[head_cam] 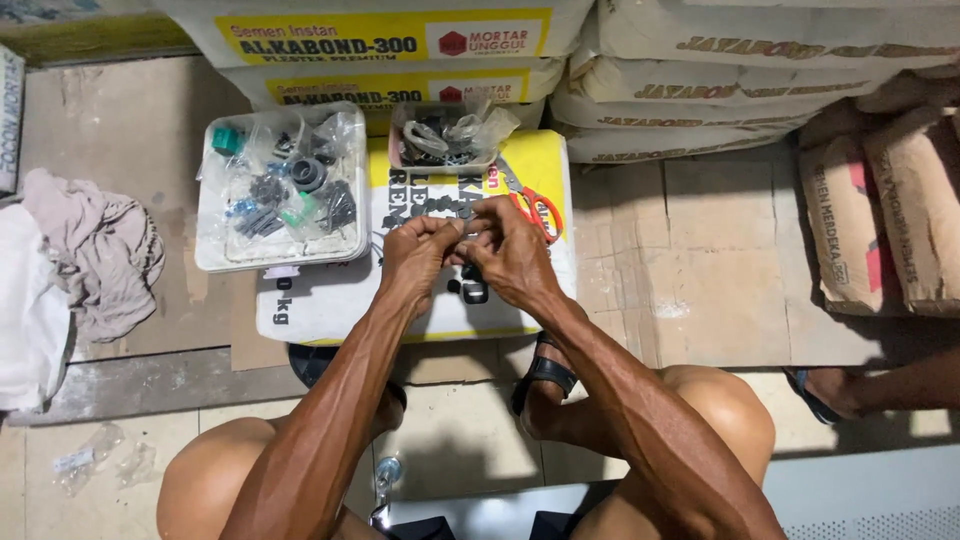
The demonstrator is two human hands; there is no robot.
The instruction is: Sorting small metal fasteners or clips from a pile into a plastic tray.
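My left hand (418, 255) and my right hand (512, 255) meet over a yellow and white sack (330, 300) lying flat on the floor. Both pinch a small clear plastic bag (468, 232) between the fingertips. A small black fitting (473, 289) shows just below my right hand; whether it hangs from the hand or lies on the sack I cannot tell. Red-handled scissors (535, 208) lie on the sack right behind my right hand.
A white tray (210, 262) with bagged black, green and blue small parts sits left of my hands. A smaller tray (396, 158) of bagged parts stands behind. Stacked cement sacks (760, 60) line the back and right. Crumpled cloth (95, 250) lies left. Another person's foot (830, 392) is at right.
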